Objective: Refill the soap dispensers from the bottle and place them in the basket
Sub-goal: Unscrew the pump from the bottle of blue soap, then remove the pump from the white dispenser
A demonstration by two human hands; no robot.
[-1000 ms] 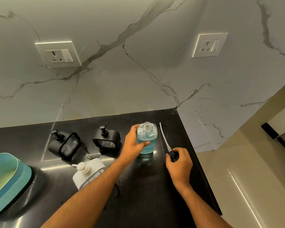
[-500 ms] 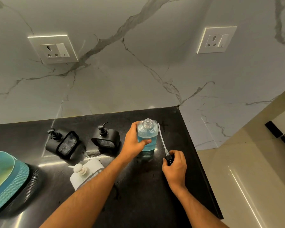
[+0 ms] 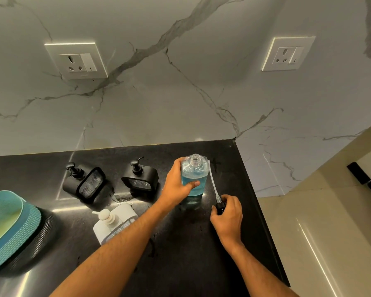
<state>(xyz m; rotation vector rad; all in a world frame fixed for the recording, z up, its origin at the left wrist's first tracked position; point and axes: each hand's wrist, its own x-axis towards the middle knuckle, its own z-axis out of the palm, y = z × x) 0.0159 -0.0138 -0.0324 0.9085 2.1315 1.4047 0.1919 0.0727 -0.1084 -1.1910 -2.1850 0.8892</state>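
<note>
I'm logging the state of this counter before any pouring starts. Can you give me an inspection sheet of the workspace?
Surface: black counter, glossy, with small smudges.
Job's things: clear bottle of blue liquid stands upright, neck open; its pump with dip tube lies beside it. Two black dispensers and one white dispenser have their pumps on. Teal basket at far left, no dispenser seen in it.
Clutter: nothing seen.
Grippers: left hand grips the bottle; right hand holds the pump's black head.
Cables: nothing seen.
Surroundings: marble wall with two sockets; counter edge close on the right.
</note>
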